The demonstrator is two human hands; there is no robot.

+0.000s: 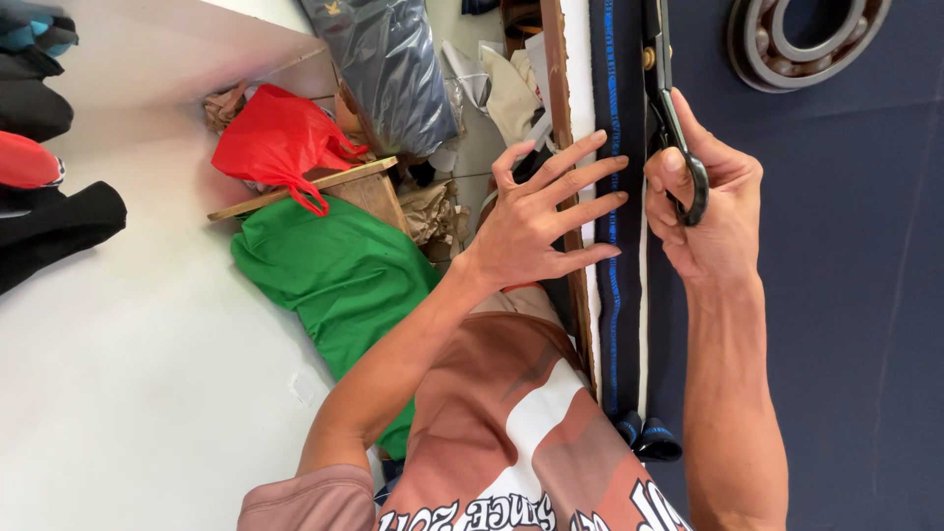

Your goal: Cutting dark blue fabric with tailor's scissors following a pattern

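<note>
Right hand closed through the handles of black scissors, blades pointing to 12 o'clock along the seam between navy cloth and a cut strip. Left hand open, fingers spread flat on the strip at 9 o'clock of the scissors, apparently pinning it. Bearing ring sits on the cloth on the desk, at 1 o'clock, likely as a weight.
</note>
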